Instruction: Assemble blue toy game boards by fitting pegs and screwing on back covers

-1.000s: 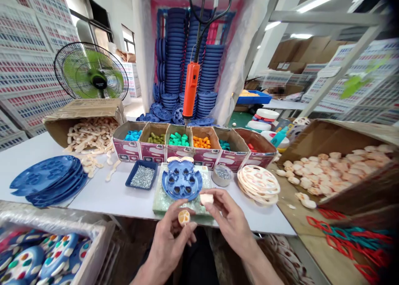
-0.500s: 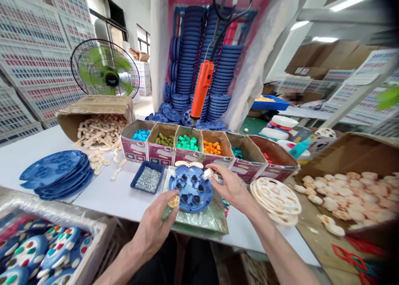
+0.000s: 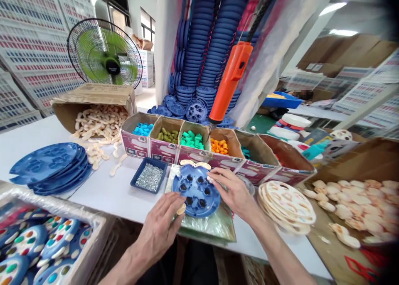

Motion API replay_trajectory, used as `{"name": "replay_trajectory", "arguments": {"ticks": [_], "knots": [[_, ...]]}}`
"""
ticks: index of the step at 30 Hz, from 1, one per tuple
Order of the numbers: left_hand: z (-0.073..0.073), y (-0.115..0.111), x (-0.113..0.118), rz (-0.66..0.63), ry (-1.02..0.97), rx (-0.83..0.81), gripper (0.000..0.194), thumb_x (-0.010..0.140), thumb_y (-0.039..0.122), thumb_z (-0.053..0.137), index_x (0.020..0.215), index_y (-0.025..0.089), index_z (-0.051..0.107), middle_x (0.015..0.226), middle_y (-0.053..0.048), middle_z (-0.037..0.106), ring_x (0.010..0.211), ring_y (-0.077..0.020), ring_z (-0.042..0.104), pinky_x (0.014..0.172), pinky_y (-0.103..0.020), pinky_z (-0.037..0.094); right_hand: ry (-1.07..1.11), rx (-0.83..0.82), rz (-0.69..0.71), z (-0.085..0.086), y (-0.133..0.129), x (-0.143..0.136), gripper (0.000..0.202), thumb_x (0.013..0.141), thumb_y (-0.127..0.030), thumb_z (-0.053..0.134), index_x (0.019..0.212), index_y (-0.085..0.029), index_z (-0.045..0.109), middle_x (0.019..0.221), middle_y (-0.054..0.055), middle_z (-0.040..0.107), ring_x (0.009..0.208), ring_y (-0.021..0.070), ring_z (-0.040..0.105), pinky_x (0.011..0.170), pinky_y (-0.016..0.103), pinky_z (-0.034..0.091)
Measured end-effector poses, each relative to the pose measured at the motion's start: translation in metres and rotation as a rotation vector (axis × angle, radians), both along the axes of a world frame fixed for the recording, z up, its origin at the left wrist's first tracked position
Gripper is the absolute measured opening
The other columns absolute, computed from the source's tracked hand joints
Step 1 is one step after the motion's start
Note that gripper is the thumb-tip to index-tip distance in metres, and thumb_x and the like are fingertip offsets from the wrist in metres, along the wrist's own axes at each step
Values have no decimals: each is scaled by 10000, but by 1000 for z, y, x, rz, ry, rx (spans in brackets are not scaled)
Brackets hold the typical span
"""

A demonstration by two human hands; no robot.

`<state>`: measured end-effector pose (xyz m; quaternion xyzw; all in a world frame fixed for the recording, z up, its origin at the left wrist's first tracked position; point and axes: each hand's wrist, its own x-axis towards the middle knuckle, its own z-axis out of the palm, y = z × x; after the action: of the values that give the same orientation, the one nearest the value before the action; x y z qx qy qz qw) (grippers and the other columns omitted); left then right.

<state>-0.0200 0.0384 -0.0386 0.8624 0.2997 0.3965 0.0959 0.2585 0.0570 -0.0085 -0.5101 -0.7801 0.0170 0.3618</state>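
Observation:
A round blue plastic plate (image 3: pixel 193 190) with several dark holes lies on a plastic-wrapped pad (image 3: pixel 215 229) in front of me. A cream bone-shaped piece (image 3: pixel 195 165) sits along its far rim. My left hand (image 3: pixel 163 218) is at the plate's near left edge, thumb and fingers closed on a small yellowish-cream piece (image 3: pixel 181 209). At the right rim, my right hand (image 3: pixel 232 189) pinches a small white piece (image 3: pixel 210 178), mostly covered by the fingertips. Left of the plate stands a dark blue tray (image 3: pixel 134 183) of small silvery screws.
An orange electric screwdriver (image 3: pixel 230 83) hangs above cardboard bins (image 3: pixel 163 152) of coloured caps. Blue plates (image 3: pixel 46 164) are stacked left, cream discs (image 3: pixel 286 202) right. Boxes of cream pieces (image 3: pixel 101 125) flank the table; a crate (image 3: pixel 93 239) of assembled toys stands front left.
My right hand has brought the white piece down against the plate's right rim. My left hand has closed in on the left edge. The view has shifted, and the screwdriver appears larger and further right.

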Motion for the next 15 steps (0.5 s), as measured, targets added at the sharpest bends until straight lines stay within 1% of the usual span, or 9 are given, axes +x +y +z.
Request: {"name": "replay_trajectory", "arguments": {"ticks": [3,8,12,15], "knots": [[-1,-1,0,5,14,-13,356,984,141,532,1336,190,517,1279,-121,690,1248,-233,623,1106,-400,507,-42,29,-25,0,1,-1,281,1000,-267,506,1157,-237,737,1171,97,693,1074,231,678,929,393,575],[0,-3,1,13,3,-19,353,988,157,539,1338,195,519,1280,-112,695,1252,-234,624,1110,-394,504,-160,55,-35,-3,-2,-5,284,1002,-218,485,1156,-216,724,1188,109,677,1075,246,656,913,421,569],[-2,-4,1,6,1,-46,364,992,159,540,1352,203,514,1305,-112,680,1277,-237,605,1118,-403,494,-150,70,-52,-6,-2,-7,287,1007,-213,474,1161,-206,716,1173,116,673,1064,246,647,889,415,573],[-1,-6,0,10,-40,-122,379,1001,171,532,1375,223,503,1340,-106,655,1310,-236,573,1116,-406,491,-131,58,-70,-4,-2,-6,294,1016,-246,470,1177,-235,716,1186,99,688,1078,245,655,918,430,571]]}}
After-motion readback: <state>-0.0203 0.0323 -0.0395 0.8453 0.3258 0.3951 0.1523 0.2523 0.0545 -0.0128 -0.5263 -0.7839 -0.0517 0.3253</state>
